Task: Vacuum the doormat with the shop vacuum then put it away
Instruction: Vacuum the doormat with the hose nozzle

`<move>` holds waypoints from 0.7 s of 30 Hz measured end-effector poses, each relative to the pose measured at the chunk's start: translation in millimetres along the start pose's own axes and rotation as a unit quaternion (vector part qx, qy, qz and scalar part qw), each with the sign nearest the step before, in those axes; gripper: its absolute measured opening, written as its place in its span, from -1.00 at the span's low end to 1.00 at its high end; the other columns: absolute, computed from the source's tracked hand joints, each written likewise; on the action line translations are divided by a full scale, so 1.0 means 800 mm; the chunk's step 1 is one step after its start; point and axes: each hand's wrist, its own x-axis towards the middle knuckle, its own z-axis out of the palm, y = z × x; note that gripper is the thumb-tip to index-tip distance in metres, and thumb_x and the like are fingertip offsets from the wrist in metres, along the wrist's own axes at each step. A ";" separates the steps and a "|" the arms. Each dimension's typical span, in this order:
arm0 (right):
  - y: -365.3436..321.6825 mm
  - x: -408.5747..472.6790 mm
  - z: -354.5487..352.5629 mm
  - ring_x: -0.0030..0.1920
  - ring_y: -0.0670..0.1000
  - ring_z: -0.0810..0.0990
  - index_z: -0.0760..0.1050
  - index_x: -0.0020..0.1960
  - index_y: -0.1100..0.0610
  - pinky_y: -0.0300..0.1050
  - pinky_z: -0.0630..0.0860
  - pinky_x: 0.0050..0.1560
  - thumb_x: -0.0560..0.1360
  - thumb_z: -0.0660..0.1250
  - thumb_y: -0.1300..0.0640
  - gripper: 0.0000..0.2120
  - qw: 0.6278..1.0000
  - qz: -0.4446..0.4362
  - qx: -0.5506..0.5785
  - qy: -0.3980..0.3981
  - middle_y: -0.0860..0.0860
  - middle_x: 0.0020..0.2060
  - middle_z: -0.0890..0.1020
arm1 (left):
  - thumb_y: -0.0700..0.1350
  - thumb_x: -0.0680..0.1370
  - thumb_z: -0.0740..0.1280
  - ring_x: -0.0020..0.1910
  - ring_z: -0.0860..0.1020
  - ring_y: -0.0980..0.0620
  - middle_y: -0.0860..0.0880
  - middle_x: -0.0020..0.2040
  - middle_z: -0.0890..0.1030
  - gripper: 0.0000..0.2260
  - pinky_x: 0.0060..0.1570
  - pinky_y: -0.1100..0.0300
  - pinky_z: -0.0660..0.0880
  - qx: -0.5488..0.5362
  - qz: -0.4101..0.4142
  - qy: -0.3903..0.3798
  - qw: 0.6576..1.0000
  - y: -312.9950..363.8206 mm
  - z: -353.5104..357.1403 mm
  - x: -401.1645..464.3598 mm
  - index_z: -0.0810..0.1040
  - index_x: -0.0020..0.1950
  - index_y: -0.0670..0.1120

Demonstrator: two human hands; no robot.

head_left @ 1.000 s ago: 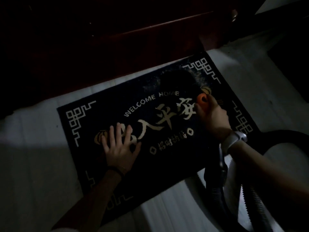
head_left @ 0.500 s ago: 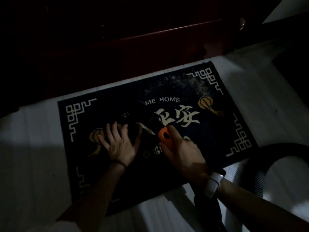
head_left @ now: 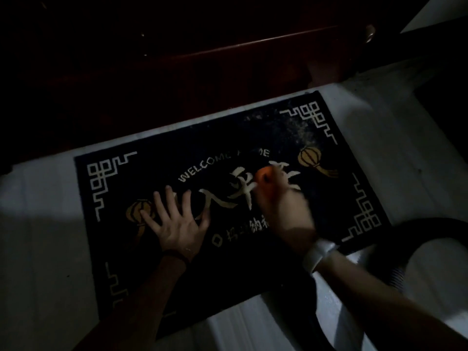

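A dark doormat (head_left: 354,158) with pale patterns and the words WELCOME HOME lies on a light floor in dim light. My left hand (head_left: 177,221) presses flat on the mat's left half, fingers spread. My right hand (head_left: 286,211) grips the vacuum's orange-tipped nozzle (head_left: 264,179) over the mat's middle; the hand is blurred. The dark vacuum hose (head_left: 430,224) curves away from under my right wrist along the mat's right side. Pale dust specks show near the mat's far right corner.
A dark wooden door (head_left: 228,59) with a raised sill stands just beyond the mat. A small metal knob (head_left: 369,36) shows at the upper right. Light floor (head_left: 38,249) lies to the left and right of the mat.
My right hand moved the nozzle from beside my left hand up and to the right, toward the mat's middle. My left hand stayed pressed on the mat.
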 end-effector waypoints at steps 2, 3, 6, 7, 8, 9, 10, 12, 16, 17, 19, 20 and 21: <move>-0.020 -0.019 0.018 -0.10 0.09 0.59 0.06 0.45 -0.04 -0.16 0.43 -0.14 0.55 0.17 -0.08 -0.46 0.997 -0.046 -0.021 -0.050 0.08 0.02 0.60 | 0.28 0.42 0.04 0.41 0.21 -0.31 -0.25 0.40 0.33 -0.41 0.25 -0.45 0.05 -0.009 0.000 -0.004 1.000 -0.001 0.000 0.000 0.35 0.31 -0.05; -0.020 -0.017 0.015 -0.15 0.06 0.58 0.09 0.44 -0.05 -0.20 0.43 -0.18 0.55 0.16 -0.09 -0.49 0.997 -0.051 -0.030 -0.046 0.06 -0.02 0.59 | 0.27 0.41 0.04 0.41 0.20 -0.31 -0.26 0.41 0.33 -0.40 0.25 -0.45 0.04 -0.012 0.000 -0.007 1.000 -0.001 0.000 0.000 0.36 0.31 -0.05; 0.007 0.024 -0.019 -0.05 0.20 0.59 0.21 0.39 -0.05 -0.09 0.49 -0.09 0.53 0.19 -0.12 -0.52 1.000 0.001 -0.026 0.002 0.15 -0.01 0.60 | 0.26 0.43 0.05 0.42 0.20 -0.30 -0.25 0.41 0.33 -0.43 0.23 -0.46 0.07 -0.005 0.004 -0.002 1.000 -0.003 0.002 0.000 0.36 0.31 -0.05; 0.020 0.043 -0.036 0.05 0.24 0.57 0.23 0.39 -0.03 -0.03 0.47 0.01 0.52 0.21 -0.11 -0.52 0.999 0.043 -0.009 0.030 0.20 0.06 0.59 | 0.26 0.45 0.05 0.42 0.21 -0.30 -0.24 0.41 0.33 -0.44 0.24 -0.46 0.07 0.000 0.003 0.001 1.000 -0.003 0.003 0.000 0.35 0.31 -0.04; 0.031 0.059 -0.051 0.13 0.25 0.53 0.24 0.39 0.00 -0.01 0.44 0.08 0.52 0.21 -0.10 -0.52 0.994 0.086 0.010 0.061 0.22 0.13 0.56 | 0.26 0.46 0.05 0.42 0.22 -0.30 -0.24 0.40 0.34 -0.46 0.24 -0.45 0.08 0.003 0.003 0.006 1.000 -0.003 0.003 -0.001 0.35 0.30 -0.04; 0.038 0.070 -0.061 0.18 0.25 0.50 0.23 0.41 0.01 -0.03 0.41 0.11 0.53 0.21 -0.09 -0.51 0.989 0.118 0.023 0.086 0.23 0.19 0.53 | 0.26 0.47 0.05 0.41 0.23 -0.30 -0.24 0.40 0.35 -0.47 0.24 -0.45 0.09 0.005 0.004 0.012 1.000 -0.002 0.004 -0.002 0.36 0.30 -0.04; 0.040 0.073 -0.063 0.20 0.25 0.49 0.22 0.42 0.02 -0.03 0.40 0.12 0.53 0.21 -0.08 -0.50 0.986 0.133 0.028 0.101 0.23 0.21 0.52 | 0.25 0.47 0.06 0.41 0.24 -0.30 -0.24 0.39 0.36 -0.48 0.24 -0.44 0.11 0.007 0.007 0.020 1.000 -0.002 0.005 -0.002 0.36 0.30 -0.04; 0.026 0.064 -0.049 0.11 0.27 0.53 0.20 0.42 0.03 -0.02 0.43 0.02 0.53 0.21 -0.07 -0.49 0.988 0.109 0.034 0.105 0.23 0.14 0.56 | 0.25 0.46 0.06 0.40 0.24 -0.30 -0.25 0.39 0.37 -0.47 0.23 -0.45 0.11 0.006 0.007 0.027 1.000 -0.001 0.004 0.000 0.36 0.29 -0.04; -0.027 0.018 0.022 -0.16 0.11 0.58 0.12 0.42 -0.02 -0.13 0.45 -0.18 0.54 0.18 -0.08 -0.50 0.999 -0.040 0.014 -0.023 0.11 0.01 0.60 | 0.27 0.48 0.02 0.38 0.27 -0.33 -0.26 0.38 0.38 -0.45 0.22 -0.47 0.09 0.009 0.012 0.022 1.000 -0.003 0.005 -0.001 0.38 0.28 -0.06; -0.036 0.012 0.032 -0.13 0.13 0.58 0.11 0.42 -0.03 -0.12 0.46 -0.15 0.54 0.17 -0.09 -0.49 0.997 -0.059 0.000 -0.047 0.11 0.03 0.59 | 0.28 0.48 0.00 0.38 0.28 -0.34 -0.26 0.37 0.38 -0.44 0.21 -0.47 0.09 0.014 0.018 0.023 0.999 -0.004 0.005 0.000 0.36 0.28 -0.07; -0.038 0.017 0.027 -0.05 0.15 0.58 0.13 0.42 -0.05 -0.08 0.50 -0.08 0.54 0.17 -0.12 -0.50 0.996 -0.068 -0.014 -0.053 0.13 0.06 0.59 | 0.26 0.45 0.05 0.38 0.28 -0.34 -0.26 0.38 0.38 -0.45 0.20 -0.47 0.11 0.017 0.021 0.027 0.999 -0.006 0.006 0.000 0.35 0.28 -0.08; -0.030 0.028 0.014 -0.03 0.16 0.58 0.17 0.42 -0.05 -0.10 0.48 -0.06 0.53 0.18 -0.11 -0.51 0.997 -0.055 -0.006 -0.044 0.14 0.07 0.59 | 0.25 0.44 0.07 0.38 0.28 -0.33 -0.26 0.38 0.38 -0.46 0.20 -0.47 0.12 0.015 0.017 0.029 0.999 -0.006 0.006 0.000 0.36 0.27 -0.07; -0.018 0.041 -0.003 0.02 0.16 0.58 0.21 0.41 -0.05 -0.11 0.46 -0.04 0.53 0.20 -0.10 -0.52 0.999 -0.026 0.010 -0.027 0.14 0.09 0.58 | 0.24 0.44 0.08 0.39 0.28 -0.33 -0.25 0.38 0.38 -0.47 0.21 -0.46 0.13 0.011 0.013 0.031 0.999 -0.005 0.005 0.000 0.37 0.27 -0.06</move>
